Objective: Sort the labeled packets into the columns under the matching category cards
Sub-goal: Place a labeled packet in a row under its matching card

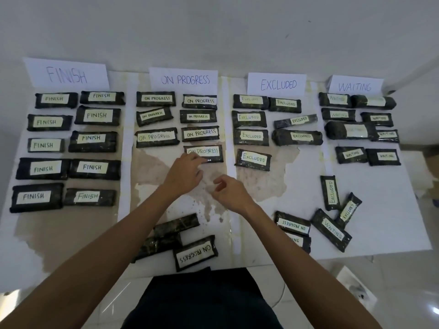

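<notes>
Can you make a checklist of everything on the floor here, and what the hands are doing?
Surface: stained white paper sheets on the floor.
Job's things: four category cards; FINISH card heads ten packets; unsorted packets lie near the person.
Clutter: crumpled paper at lower right.
Hands: left hand touches the lowest ON PROGRESS packet; right hand empty, fingers curled.
Cables: nothing seen.
Surroundings: pale wall.

Dark packets point(203, 153) with white handwritten labels, lying flat in paired columns below four category cards point(183, 79) along the far edge. Unsorted ones point(195, 252) scattered askew near the front edge, some label-down.
</notes>
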A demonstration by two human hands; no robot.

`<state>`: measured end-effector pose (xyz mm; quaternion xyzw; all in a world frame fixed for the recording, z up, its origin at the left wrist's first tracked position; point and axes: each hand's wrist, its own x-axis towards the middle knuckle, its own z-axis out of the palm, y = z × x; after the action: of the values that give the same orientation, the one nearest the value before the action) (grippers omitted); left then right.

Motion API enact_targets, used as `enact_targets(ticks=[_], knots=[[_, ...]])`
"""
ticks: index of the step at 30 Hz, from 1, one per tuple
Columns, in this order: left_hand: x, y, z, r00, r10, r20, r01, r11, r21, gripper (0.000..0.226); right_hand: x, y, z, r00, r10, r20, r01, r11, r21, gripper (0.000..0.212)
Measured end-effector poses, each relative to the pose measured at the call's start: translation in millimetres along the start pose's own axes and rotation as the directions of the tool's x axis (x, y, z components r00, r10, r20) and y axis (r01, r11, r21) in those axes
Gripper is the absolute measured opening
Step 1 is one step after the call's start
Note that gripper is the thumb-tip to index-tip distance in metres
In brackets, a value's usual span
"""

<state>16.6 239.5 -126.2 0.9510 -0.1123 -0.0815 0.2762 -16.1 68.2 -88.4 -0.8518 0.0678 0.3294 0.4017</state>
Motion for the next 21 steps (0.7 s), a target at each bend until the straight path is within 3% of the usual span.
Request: enact_targets(ticks=[4,7,9,12,15,18,21], knots=[[-57.7,0.8,1.0,0.998,-0.069,0.011,0.069,0.994,-0.09,0.031,-18.0,8.6,20.9,0.973,-0.159,0.169,0.19,0.965,-0.183,0.04],[-103.2,-5.8,8.2,0.984,-0.174,0.022,0.176,0.979,-0.101,0.033,-22.4,21.5,40.7,0.927,-0.262,0.267,0.356,0.838,-0.414,0.051],[-129.8,-10.6,12.5,0.969,-0.246,0.026,0.248,0.964,-0.093,0.035,-25.2,27.4,52.7,0.904,-0.307,0.297,0.419,0.776,-0.471,0.051],[-158.0,-14.4,14.6,0.945,-0.319,0.065,0.325,0.94,-0.103,0.043,-26.7,29.4,66.3,0.887,-0.389,0.25,0.462,0.736,-0.494,0.041],[-167.5,-16.6,13.8,0.936,-0.334,0.108,0.346,0.931,-0.121,0.039,-24.0,25.5,71.7,0.901,-0.395,0.182,0.433,0.777,-0.456,0.027],[-168.0,-13.0,4.8,0.899,-0.437,-0.009,0.417,0.863,-0.285,0.038,-22.9,14.3,67.4,0.936,-0.299,0.187,0.343,0.894,-0.288,0.022],[-165.4,-5.5,-10.7,0.83,-0.554,-0.06,0.46,0.742,-0.489,0.036,-24.2,3.1,57.8,0.942,-0.257,0.214,0.301,0.931,-0.205,0.02]])
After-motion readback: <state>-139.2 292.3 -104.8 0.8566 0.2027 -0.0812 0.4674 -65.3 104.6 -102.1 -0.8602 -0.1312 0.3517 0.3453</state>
